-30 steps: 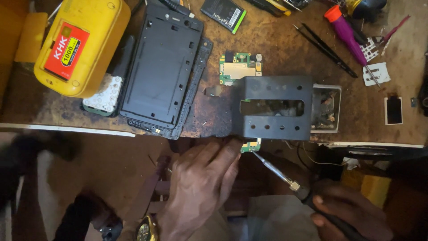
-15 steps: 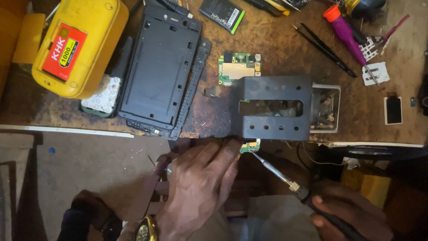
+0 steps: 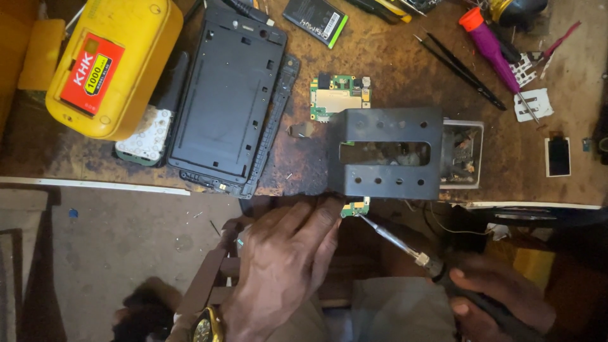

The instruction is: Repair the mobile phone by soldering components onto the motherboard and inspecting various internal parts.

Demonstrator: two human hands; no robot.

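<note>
Green circuit-board fragment [image 3: 356,207], small, at near edge of workbench [image 3: 392,69], just below front lip of dark perforated metal bracket [image 3: 385,152]. Pinched at its left end by fingertips of left hand [image 3: 285,266], fingers closed on it; gold wristwatch [image 3: 204,329] on that wrist. Touched at its lower right corner by metal tip of soldering iron [image 3: 396,240], shaft slanting down to the right into right hand [image 3: 500,301], closed around dark handle. Behind bracket: larger green board [image 3: 337,98] with metal shield, lying flat. To the right, touching bracket: open tray of small parts [image 3: 463,152]. To the left: black phone housing [image 3: 229,95], then yellow plastic case [image 3: 107,63] with red label. Far side: black battery [image 3: 315,21], black tweezers [image 3: 457,63], purple-handled screwdriver [image 3: 497,54].
</note>
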